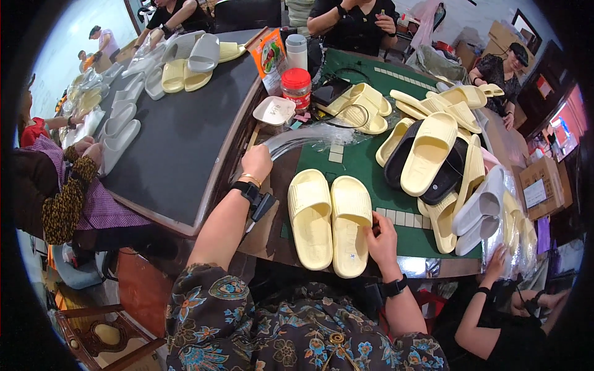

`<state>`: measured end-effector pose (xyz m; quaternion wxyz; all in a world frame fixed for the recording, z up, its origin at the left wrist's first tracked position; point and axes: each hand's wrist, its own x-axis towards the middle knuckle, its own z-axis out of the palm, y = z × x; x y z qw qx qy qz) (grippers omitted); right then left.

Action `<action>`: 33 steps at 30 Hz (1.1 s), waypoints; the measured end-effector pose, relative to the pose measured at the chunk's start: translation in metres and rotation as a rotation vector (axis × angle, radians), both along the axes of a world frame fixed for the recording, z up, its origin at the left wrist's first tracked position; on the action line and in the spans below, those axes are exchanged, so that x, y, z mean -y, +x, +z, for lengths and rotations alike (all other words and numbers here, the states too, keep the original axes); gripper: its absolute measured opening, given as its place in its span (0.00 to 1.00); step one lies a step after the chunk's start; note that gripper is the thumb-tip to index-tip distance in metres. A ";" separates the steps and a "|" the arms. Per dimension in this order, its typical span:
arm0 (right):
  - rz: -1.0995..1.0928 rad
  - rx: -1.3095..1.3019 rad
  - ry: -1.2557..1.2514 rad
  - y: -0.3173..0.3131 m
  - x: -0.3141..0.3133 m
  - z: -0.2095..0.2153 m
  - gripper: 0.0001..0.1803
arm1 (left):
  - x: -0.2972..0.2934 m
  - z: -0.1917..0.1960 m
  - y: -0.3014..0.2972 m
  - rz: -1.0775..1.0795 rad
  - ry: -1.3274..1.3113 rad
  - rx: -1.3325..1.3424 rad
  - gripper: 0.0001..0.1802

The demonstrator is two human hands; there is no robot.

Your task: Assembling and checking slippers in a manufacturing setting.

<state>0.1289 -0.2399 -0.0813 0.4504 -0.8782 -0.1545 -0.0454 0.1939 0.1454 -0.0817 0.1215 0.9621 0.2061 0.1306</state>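
Two pale yellow slide slippers lie side by side before me, soles down and toes away: a left slipper (310,232) and a right slipper (351,238), with a small size sticker at its heel. The fingers of my right hand (382,244) are bent at the right slipper's outer edge, gripping its side. Farther left, my left hand (257,163) is closed on the end of some clear plastic bags (297,141), which stretch rightward across the table. How many bags it grips cannot be made out.
At right, more yellow slippers (431,151) heap around a black slipper (396,162), beside grey slippers (486,204). A red-lidded jar (296,86), white tub (275,112) and bottle (297,52) stand ahead. Co-workers sit around; one's hand (495,264) touches bagged slippers at right. A dark table (185,136) adjoins left.
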 end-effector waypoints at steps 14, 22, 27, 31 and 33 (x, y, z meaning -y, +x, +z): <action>-0.007 -0.012 -0.014 -0.001 -0.002 0.006 0.21 | -0.021 0.056 0.004 -0.028 -0.383 0.180 0.08; 0.005 -0.008 0.018 0.000 -0.003 0.006 0.20 | -0.028 0.104 -0.004 0.086 -0.927 0.393 0.08; -0.009 -0.037 0.013 0.008 -0.007 0.004 0.20 | -0.002 0.132 -0.014 -0.024 -0.827 0.281 0.09; 0.016 -0.049 0.014 0.011 -0.007 0.000 0.19 | -0.003 0.149 -0.016 0.016 -0.848 0.638 0.08; 0.041 -0.092 0.006 0.010 -0.009 0.013 0.19 | -0.013 0.148 -0.022 -0.047 -0.820 0.795 0.07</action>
